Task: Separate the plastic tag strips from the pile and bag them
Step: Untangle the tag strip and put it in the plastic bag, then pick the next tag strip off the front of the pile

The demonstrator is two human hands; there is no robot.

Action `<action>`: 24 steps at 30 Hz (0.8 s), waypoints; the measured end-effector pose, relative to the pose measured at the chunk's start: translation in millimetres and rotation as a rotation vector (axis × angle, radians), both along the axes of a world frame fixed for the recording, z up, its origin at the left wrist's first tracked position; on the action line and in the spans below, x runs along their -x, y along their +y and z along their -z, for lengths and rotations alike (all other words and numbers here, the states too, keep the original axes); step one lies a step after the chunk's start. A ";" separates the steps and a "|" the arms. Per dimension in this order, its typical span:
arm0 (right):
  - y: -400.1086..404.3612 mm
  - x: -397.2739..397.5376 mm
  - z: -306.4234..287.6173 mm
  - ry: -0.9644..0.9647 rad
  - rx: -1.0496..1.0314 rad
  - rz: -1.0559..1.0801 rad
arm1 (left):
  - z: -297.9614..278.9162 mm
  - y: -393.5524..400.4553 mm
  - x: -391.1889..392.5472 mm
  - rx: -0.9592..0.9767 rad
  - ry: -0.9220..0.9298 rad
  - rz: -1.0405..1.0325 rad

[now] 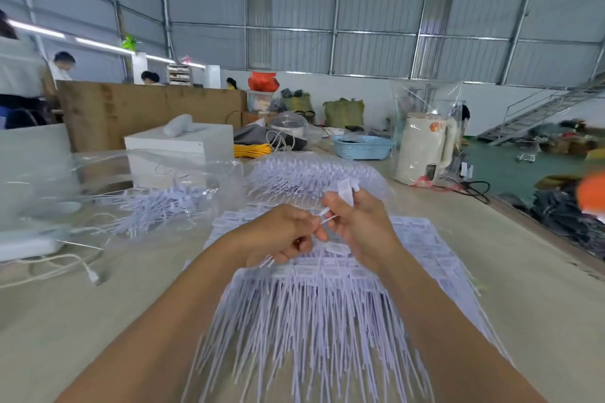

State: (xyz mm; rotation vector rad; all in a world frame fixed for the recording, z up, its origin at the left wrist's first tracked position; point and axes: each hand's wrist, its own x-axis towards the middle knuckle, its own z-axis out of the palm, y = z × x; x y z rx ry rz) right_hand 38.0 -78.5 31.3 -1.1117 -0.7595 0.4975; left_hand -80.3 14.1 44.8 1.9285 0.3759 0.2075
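The step in hand looks like peeling one tag strip (330, 217) away from the pile of tag strips (314, 298) that fans out across the counter (108, 314) toward the person. To do it well, each hand should probably pinch close to the point where the strips join, so the pull goes into the joint and not into bending the thin tails. A short, straight pull apart, with the loose tails kept clear of the ones below, would likely avoid dragging neighbouring strips along.

The left hand (281, 235) is curled, its thumb and forefinger pinching the thin white end of the strip; a few more tails seem to poke out under its lower fingers, though blur makes this uncertain. The right hand (360, 226) is also curled, fingers closed on the strip's other end, and a flat white tag head (345, 191) stands up above its fingertips. The two hands are almost touching, with the strip bridging the small gap between them.

They are raised just above the label end of the pile, which lies directly beneath and in front of the wrists. A clear plastic bag (157, 173) with strips already inside lies on the counter to the left, well apart from the left hand, and a second filled bag (314, 173) sits just beyond the hands.
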 end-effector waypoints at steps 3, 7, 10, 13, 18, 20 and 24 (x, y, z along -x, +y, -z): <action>35.0 29.3 6.3 0.006 0.054 -0.056 | 4.6 20.5 37.6 -0.065 -0.052 -0.168; 84.3 69.6 8.5 0.016 0.118 -0.180 | 6.5 64.3 93.3 -0.178 -0.082 -0.425; 113.3 93.2 6.5 -0.018 0.183 -0.273 | 3.4 99.4 123.3 -0.271 -0.041 -0.565; 132.1 102.6 8.9 -0.055 0.267 -0.275 | 0.5 134.5 139.9 -0.385 0.012 -0.787; 147.3 88.4 27.6 -0.508 0.379 -0.072 | 8.0 197.1 134.0 -0.520 0.206 -1.007; 150.9 82.8 35.4 -0.630 0.399 -0.045 | 12.5 212.5 121.2 -0.592 0.301 -1.003; 154.3 75.3 44.7 -0.719 0.375 -0.035 | 28.4 235.1 82.9 -0.758 0.440 -0.897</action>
